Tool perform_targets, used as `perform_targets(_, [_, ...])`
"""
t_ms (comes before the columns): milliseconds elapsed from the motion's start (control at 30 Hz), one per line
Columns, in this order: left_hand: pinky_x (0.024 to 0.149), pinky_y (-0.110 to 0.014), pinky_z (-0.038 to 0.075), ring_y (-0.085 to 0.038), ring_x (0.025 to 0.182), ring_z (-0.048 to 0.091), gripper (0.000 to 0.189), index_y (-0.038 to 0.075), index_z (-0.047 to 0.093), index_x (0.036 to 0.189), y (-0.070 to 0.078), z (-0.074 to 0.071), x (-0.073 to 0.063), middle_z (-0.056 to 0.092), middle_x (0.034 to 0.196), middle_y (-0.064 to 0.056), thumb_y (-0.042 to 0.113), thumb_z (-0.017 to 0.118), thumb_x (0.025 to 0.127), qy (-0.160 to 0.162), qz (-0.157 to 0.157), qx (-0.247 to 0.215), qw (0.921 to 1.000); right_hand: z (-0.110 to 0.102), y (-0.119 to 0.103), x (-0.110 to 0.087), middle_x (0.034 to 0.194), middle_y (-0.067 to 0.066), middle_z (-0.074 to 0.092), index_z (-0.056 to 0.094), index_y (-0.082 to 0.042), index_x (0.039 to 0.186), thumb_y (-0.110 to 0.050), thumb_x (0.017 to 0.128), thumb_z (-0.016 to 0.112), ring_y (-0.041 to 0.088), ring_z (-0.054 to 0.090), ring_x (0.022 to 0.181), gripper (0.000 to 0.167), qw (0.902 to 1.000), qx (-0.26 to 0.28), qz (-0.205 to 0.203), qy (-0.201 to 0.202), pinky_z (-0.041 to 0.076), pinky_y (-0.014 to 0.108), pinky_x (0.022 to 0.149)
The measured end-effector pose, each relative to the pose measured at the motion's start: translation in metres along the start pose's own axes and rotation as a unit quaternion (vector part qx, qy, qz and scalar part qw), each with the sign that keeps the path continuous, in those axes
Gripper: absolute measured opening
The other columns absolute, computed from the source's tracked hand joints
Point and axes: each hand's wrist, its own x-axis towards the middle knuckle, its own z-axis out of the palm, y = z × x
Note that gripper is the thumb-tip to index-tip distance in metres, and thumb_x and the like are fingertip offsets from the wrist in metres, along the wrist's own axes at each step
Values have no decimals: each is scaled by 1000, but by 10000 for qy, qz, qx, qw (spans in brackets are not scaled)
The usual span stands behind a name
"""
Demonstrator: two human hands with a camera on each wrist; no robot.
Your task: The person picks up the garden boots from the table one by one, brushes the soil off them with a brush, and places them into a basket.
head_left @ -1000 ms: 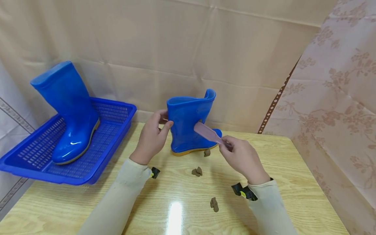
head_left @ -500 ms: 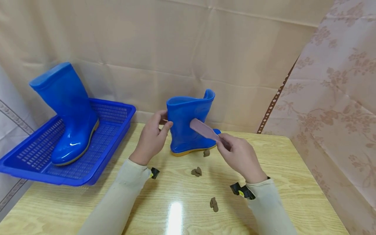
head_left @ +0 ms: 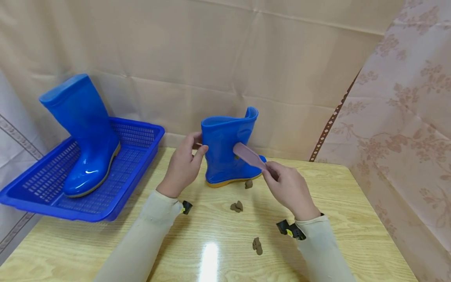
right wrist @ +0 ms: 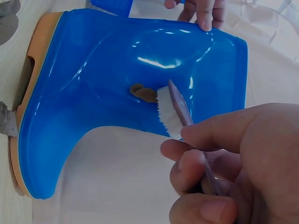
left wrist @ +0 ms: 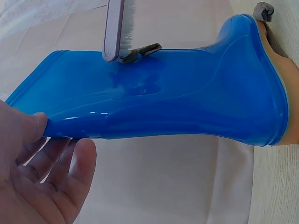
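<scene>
A blue rain boot (head_left: 220, 152) with a tan sole stands on the table, toe to the right. My left hand (head_left: 183, 162) holds the back of its shaft near the top, thumb on the near side and fingers at the rear edge. My right hand (head_left: 287, 188) grips the handle of a pinkish brush (head_left: 248, 156). White bristles (right wrist: 167, 112) face the shaft, right at a brown mud-like lump (right wrist: 144, 93) stuck there. Wet-looking smears (left wrist: 135, 81) show on the blue surface beside it in the left wrist view.
A blue plastic basket (head_left: 137, 176) at left holds a second blue boot (head_left: 88, 137). Brown lumps lie on the table: one by the sole (head_left: 248, 183), another nearer (head_left: 237, 206), a third toward the front (head_left: 257, 246). A beige curtain (head_left: 169, 58) hangs behind.
The brush moved up-left along the boot's shaft, then back right and slightly down with my right hand. My left hand stays at the boot's shaft.
</scene>
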Motion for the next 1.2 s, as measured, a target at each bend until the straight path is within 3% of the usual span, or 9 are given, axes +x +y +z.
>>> perform_targets(367, [91,-50,55,-30,121,61,45,5,45,149,-5,0,-1,61,134,-13,29,48,111,271,-63,-117,9995,-1,1,-1,62,-4,54,74,-8,107,-18,103,61,12,43,48,17,9980,-398,208,-446,33,29,46])
perform_targets(567, [91,-48,56,-28,120,60,46,6,44,149,-5,2,0,61,135,-12,31,47,111,189,2,-79,9998,-2,1,-2,62,-5,55,74,-10,110,-19,103,61,12,43,47,17,9983,-329,222,-420,33,29,45])
perform_targets(867, [91,-47,55,-27,120,60,45,8,43,149,-3,3,0,60,135,-11,31,48,111,95,-36,-143,9998,-1,0,0,61,-7,53,74,-16,106,-23,105,61,11,41,47,15,10000,-58,-63,-47,31,28,44])
perform_targets(1200, [89,-45,55,-25,117,61,43,9,45,147,-4,3,1,61,131,-9,29,52,110,139,-21,-168,9998,5,7,2,61,-6,55,74,-10,107,-20,103,61,11,43,48,17,9991,-212,111,-360,33,29,46])
